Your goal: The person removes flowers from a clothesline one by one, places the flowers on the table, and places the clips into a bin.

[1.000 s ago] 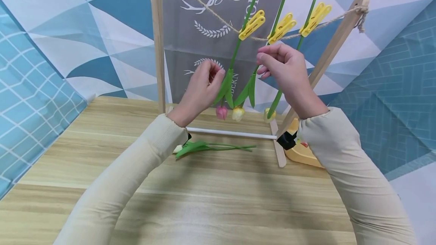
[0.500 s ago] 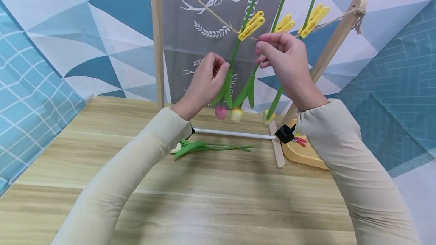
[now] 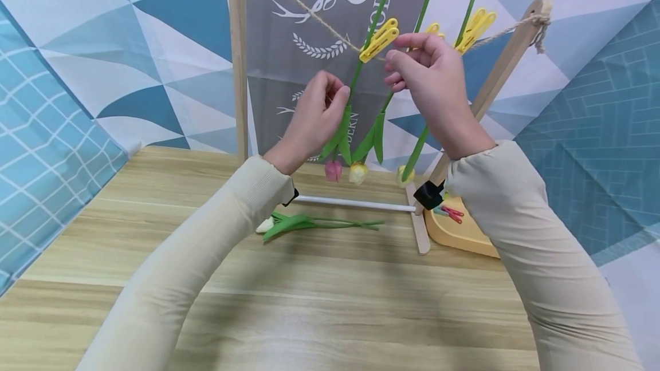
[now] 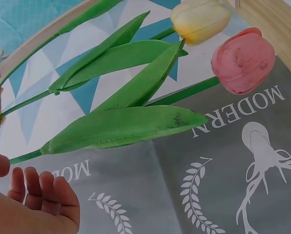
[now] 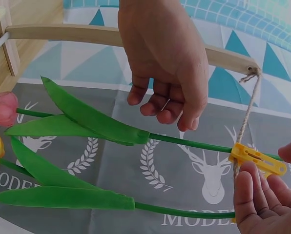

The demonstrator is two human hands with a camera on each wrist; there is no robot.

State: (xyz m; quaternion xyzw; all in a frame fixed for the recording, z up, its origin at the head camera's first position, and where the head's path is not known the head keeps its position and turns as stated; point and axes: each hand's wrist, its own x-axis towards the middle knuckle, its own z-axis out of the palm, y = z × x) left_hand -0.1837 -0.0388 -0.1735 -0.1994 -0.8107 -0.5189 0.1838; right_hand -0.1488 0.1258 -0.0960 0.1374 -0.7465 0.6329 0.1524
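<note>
An artificial pink tulip [image 3: 333, 171] hangs head down, its stem held on the twine [image 3: 304, 7] by a yellow clothespin [image 3: 378, 40]. My left hand [image 3: 311, 122] hovers beside that stem with loosely curled fingers and nothing in them. Close to the clothespin's handle end is my right hand [image 3: 435, 87], thumb and fingers apart; whether a fingertip touches the clip is unclear. Two pale yellow tulips, one in the middle [image 3: 358, 173] and one at right [image 3: 404, 174], hang from the twine too. Their yellow clothespins are partly behind my right hand in the head view.
Wooden posts, left [image 3: 239, 73] and right [image 3: 495, 67], carry the twine, with a white rod [image 3: 356, 204] low between them. White tulips with green stems [image 3: 294, 225] lie on the table [image 3: 309, 302]. A yellow tray [image 3: 464, 236] at right holds small coloured clothespins [image 3: 454, 214].
My left hand has risen slightly and moved right toward the pink tulip's stem. My right hand has risen toward the left clothespin and now covers more of the middle one.
</note>
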